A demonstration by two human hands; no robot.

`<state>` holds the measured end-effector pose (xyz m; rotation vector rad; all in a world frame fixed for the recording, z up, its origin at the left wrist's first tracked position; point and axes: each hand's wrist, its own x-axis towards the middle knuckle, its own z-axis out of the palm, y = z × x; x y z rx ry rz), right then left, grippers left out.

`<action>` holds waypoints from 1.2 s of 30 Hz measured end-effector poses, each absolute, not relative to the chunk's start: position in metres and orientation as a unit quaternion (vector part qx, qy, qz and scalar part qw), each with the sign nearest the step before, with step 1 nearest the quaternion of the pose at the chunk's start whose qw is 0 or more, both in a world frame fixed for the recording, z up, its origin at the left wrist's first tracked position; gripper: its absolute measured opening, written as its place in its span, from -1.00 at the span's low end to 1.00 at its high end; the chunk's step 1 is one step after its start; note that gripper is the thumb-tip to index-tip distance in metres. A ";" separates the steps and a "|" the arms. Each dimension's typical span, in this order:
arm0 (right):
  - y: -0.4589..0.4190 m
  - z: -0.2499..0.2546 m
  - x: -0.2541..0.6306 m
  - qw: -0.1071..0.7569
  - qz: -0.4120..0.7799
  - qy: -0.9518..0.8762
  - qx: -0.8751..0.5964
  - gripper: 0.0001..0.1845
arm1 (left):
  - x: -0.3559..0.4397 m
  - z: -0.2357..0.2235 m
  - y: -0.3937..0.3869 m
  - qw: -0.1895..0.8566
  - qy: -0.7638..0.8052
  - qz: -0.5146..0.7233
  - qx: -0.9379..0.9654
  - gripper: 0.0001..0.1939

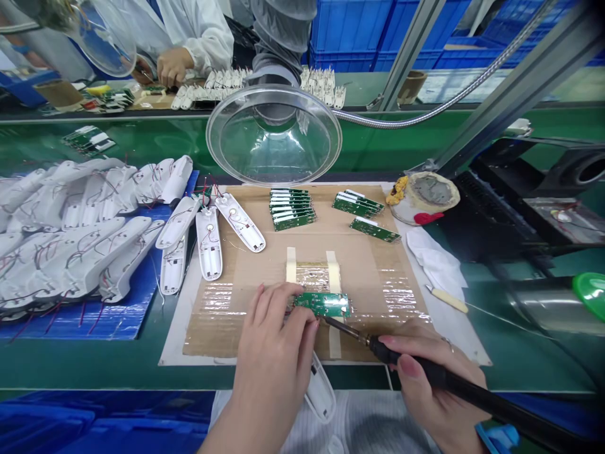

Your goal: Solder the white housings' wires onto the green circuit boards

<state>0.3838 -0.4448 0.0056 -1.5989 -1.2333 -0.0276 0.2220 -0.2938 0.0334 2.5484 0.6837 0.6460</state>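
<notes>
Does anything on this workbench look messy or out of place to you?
One white plastic housing juts past the workbench's front edge, below the left hand, away from the other housings. A crumpled white cloth lies beside the cardboard. I see no spill or obvious damage.

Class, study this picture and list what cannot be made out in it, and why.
All in the head view:
- Left end of the green board: behind the left hand.
- Whether the iron's tip touches the board: too small.
- Upper end of the white casing near the lap: behind the left hand.
- Rear of the soldering iron: cut off by the picture's edge.
- Co-worker's head: beyond the top edge.
</notes>
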 end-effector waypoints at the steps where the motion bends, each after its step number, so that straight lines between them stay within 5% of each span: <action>1: -0.445 0.006 0.384 0.534 -0.008 -0.516 -0.670 -0.86 | 0.222 0.033 -0.294 0.209 0.247 0.231 0.918 -0.89; 23: -0.439 0.016 0.382 0.509 -0.033 -0.557 -0.655 -0.85 | 0.221 0.031 -0.294 0.220 0.255 0.223 0.915 -0.88; 32: -0.450 -0.003 0.387 0.581 -0.015 -0.484 -0.654 -0.88 | 0.222 0.032 -0.291 0.217 0.244 0.224 0.918 -0.88; 36: -0.446 0.002 0.380 0.581 0.031 -0.457 -0.673 -0.72 | 0.222 0.032 -0.292 0.222 0.244 0.224 0.917 -0.88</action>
